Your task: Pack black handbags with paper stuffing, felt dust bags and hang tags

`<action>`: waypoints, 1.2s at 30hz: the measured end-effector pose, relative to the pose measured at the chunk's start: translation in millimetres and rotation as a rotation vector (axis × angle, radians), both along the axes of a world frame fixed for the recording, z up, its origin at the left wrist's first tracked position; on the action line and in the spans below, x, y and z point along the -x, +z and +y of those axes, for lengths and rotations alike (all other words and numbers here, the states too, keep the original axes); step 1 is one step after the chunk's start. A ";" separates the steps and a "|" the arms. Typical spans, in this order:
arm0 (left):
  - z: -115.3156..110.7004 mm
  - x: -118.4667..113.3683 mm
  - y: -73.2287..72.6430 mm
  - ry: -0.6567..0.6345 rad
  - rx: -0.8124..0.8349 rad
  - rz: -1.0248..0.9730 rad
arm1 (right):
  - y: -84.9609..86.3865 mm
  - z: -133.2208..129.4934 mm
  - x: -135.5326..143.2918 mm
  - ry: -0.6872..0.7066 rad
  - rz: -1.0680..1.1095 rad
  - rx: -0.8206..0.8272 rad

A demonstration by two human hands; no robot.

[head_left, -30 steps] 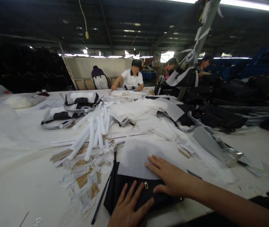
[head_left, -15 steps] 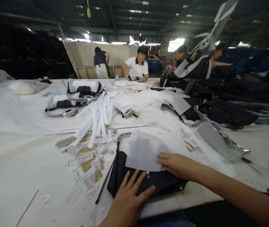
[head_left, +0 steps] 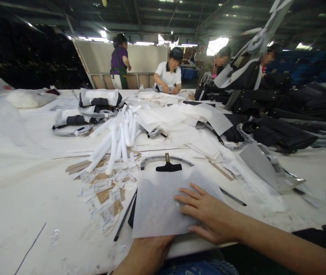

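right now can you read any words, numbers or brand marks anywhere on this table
None can be read.
Paper tags beside the white sheet under the right hand: print, if any, too small and blurred.
White rolls: no lettering visible.
Black bags on the right: no legible mark.

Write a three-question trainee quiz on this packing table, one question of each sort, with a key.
1. True or false: the right hand lies flat on the white tissue sheet.
2. Where is the left hand? A) on the foam tubes B) at the sheet's near edge, fingers hidden beneath it C) raised in the air
3. Fill in: the white foam tubes lie ____ of the sheet.

Key: 1 true; 2 B; 3 up and to the left. The black bag shows only at the sheet's left edge.
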State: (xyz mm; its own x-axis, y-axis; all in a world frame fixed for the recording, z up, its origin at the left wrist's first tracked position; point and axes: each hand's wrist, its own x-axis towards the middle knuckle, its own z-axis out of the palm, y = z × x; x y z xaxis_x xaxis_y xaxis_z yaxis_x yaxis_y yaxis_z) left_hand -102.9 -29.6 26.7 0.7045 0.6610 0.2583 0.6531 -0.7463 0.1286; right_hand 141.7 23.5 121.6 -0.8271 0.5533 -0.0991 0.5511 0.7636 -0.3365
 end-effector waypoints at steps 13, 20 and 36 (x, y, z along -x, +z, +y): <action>-19.0 12.6 -42.4 0.000 -0.311 0.112 | -18.0 22.8 -24.1 0.185 0.010 0.109; -27.5 4.8 -7.6 0.084 -0.248 0.077 | -30.4 20.5 -28.8 0.149 -0.007 0.081; 42.4 -14.7 25.0 0.029 0.102 -0.048 | -41.0 28.7 -42.4 0.068 0.163 0.239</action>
